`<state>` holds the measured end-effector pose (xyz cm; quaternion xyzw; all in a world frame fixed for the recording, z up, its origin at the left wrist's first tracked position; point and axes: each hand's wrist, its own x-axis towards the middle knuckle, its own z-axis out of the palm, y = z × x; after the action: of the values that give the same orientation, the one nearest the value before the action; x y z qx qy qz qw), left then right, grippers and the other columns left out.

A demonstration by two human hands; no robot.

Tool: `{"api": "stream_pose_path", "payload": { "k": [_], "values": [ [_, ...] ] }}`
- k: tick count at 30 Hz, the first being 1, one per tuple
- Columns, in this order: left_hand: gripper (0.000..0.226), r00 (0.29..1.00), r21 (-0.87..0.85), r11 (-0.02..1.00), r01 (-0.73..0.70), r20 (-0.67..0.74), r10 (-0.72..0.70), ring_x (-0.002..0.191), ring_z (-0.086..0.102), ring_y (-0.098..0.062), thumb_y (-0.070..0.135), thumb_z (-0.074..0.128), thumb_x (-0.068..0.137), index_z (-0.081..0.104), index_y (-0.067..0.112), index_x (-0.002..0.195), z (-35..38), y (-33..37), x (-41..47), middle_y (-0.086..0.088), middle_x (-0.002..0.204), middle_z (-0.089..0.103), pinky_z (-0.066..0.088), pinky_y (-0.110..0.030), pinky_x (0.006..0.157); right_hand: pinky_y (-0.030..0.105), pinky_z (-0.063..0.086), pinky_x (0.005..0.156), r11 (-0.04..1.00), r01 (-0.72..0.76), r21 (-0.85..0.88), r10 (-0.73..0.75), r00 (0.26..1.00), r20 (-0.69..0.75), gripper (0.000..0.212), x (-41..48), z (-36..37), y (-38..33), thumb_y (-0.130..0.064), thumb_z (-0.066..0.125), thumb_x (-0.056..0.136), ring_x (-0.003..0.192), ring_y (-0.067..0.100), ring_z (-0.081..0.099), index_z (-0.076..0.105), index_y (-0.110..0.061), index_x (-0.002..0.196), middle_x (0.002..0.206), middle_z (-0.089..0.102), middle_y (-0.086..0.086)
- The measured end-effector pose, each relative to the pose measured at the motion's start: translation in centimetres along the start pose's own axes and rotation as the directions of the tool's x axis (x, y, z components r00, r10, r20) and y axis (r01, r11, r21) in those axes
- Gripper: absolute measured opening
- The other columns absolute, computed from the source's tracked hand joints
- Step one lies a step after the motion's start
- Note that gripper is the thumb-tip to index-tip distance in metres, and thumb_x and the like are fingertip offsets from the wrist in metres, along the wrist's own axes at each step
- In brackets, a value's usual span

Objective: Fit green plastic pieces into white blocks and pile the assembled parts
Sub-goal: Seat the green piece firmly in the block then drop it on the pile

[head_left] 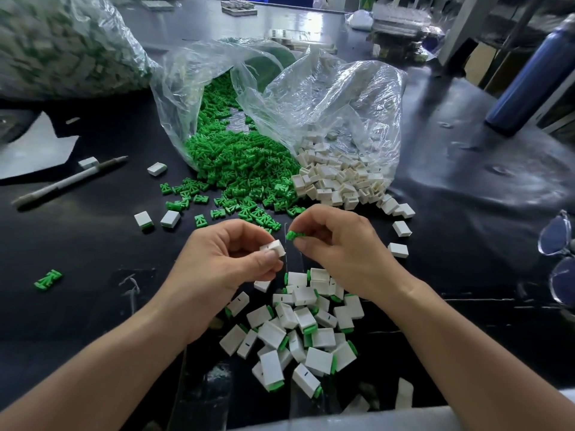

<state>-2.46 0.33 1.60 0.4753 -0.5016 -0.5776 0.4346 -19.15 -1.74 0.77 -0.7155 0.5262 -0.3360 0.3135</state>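
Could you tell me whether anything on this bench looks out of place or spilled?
A lone green piece lies far left of the green heap, and a white block sits stray beside the pen; otherwise nothing stands out.

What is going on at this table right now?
A person is assembling small parts by hand. The left hand pinches a white block; the right hand pinches a green piece just beside it, not yet pushed in. Finished parts lie in a pile near the wrists, and loose green pieces and white blocks spill from clear bags behind.
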Motion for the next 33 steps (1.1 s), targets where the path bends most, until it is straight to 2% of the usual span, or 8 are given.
{"api": "stream_pose_path", "payload": {
  "k": [3, 5, 11, 16, 20, 23, 28, 33],
  "values": [
    [0.008, 1.000, 0.005, 1.000, -0.004, -0.010, 0.004, 0.061, 0.068, -0.016, 0.002, 0.066, 0.070, 0.064, 0.002, 0.079, -0.1, 0.0, 0.0, -0.008, 0.067, 0.069, 0.054, -0.019, 0.054, 0.035, 0.051, 0.073, 0.999, 0.013, 0.052, -0.013, 1.000, -0.006, 0.024, -0.2, 0.0, -0.4, -0.012, 0.065, 0.083, 0.074, 0.020, 0.059, 0.056, -0.034, 0.077, 0.075, 0.064, 0.000],
    [0.008, 1.000, 0.005, 1.000, 0.003, -0.009, -0.003, 0.061, 0.069, -0.017, 0.001, 0.065, 0.072, 0.064, 0.001, 0.080, 0.0, 0.0, 0.0, -0.010, 0.069, 0.069, 0.054, -0.020, 0.054, 0.037, 0.052, 0.074, 0.996, 0.022, 0.091, -0.021, 1.000, -0.012, 0.027, -0.4, -0.1, -0.7, -0.012, 0.064, 0.084, 0.073, 0.019, 0.060, 0.057, -0.037, 0.076, 0.073, 0.063, -0.002],
    [0.022, 1.000, 0.001, 1.000, -0.001, 0.003, 0.001, 0.062, 0.069, -0.018, 0.011, 0.067, 0.062, 0.063, 0.000, 0.081, 0.0, 0.1, 0.0, -0.012, 0.070, 0.070, 0.055, -0.021, 0.055, 0.025, 0.051, 0.069, 0.993, 0.058, 0.100, -0.060, 0.998, 0.023, 0.015, -0.7, 0.1, -1.1, -0.005, 0.062, 0.085, 0.067, 0.006, 0.057, 0.067, -0.019, 0.085, 0.069, 0.060, -0.011],
    [0.017, 1.000, 0.014, 1.000, -0.003, 0.013, 0.003, 0.060, 0.068, -0.016, 0.008, 0.067, 0.064, 0.063, 0.001, 0.079, 0.1, 0.0, -0.1, -0.010, 0.066, 0.069, 0.054, -0.020, 0.054, 0.012, 0.042, 0.062, 0.995, 0.098, 0.023, -0.099, 0.995, 0.031, 0.009, -1.0, 0.3, -1.1, -0.005, 0.064, 0.083, 0.063, -0.001, 0.053, 0.070, -0.010, 0.088, 0.065, 0.057, -0.016],
    [0.013, 0.999, 0.069, 0.997, -0.027, 0.030, 0.025, 0.060, 0.068, -0.017, 0.006, 0.067, 0.069, 0.063, 0.000, 0.080, 0.0, 0.0, -0.2, -0.010, 0.065, 0.069, 0.056, -0.022, 0.056, 0.022, 0.050, 0.067, 0.993, 0.115, 0.021, -0.116, 0.991, 0.066, 0.008, -1.2, 0.5, -1.1, -0.005, 0.064, 0.083, 0.068, 0.005, 0.059, 0.069, -0.008, 0.089, 0.073, 0.063, -0.007],
    [0.021, 0.998, 0.049, 0.998, -0.047, 0.033, 0.045, 0.059, 0.067, -0.015, 0.010, 0.066, 0.064, 0.063, -0.001, 0.081, -0.1, 0.2, -0.2, -0.011, 0.065, 0.070, 0.055, -0.020, 0.054, 0.024, 0.052, 0.070, 0.997, 0.037, 0.070, -0.043, 0.996, 0.075, 0.006, -1.2, 0.5, -1.3, -0.010, 0.064, 0.084, 0.070, 0.007, 0.061, 0.067, -0.013, 0.088, 0.074, 0.066, -0.004],
    [0.014, 0.998, 0.056, 0.998, -0.041, 0.039, 0.039, 0.059, 0.068, -0.017, 0.006, 0.066, 0.068, 0.062, 0.001, 0.081, 0.0, 0.2, -0.2, -0.010, 0.065, 0.070, 0.054, -0.020, 0.054, 0.014, 0.036, 0.055, 0.993, 0.064, -0.102, -0.051, 0.991, 0.128, 0.012, -1.4, 0.1, -1.5, -0.022, 0.059, 0.088, 0.056, 0.000, 0.046, 0.056, -0.024, 0.076, 0.060, 0.052, -0.011],
    [0.026, 0.998, 0.019, 1.000, 0.007, 0.058, -0.008, 0.060, 0.069, -0.019, 0.015, 0.065, 0.063, 0.064, 0.002, 0.084, -0.2, 0.5, -0.2, -0.015, 0.071, 0.072, 0.054, -0.020, 0.052, 0.025, 0.042, 0.061, 0.996, 0.090, -0.002, -0.089, 0.990, 0.111, 0.014, -1.5, 0.4, -1.6, -0.015, 0.055, 0.090, 0.064, 0.009, 0.049, 0.053, -0.023, 0.079, 0.067, 0.055, -0.008]
  ]
}}
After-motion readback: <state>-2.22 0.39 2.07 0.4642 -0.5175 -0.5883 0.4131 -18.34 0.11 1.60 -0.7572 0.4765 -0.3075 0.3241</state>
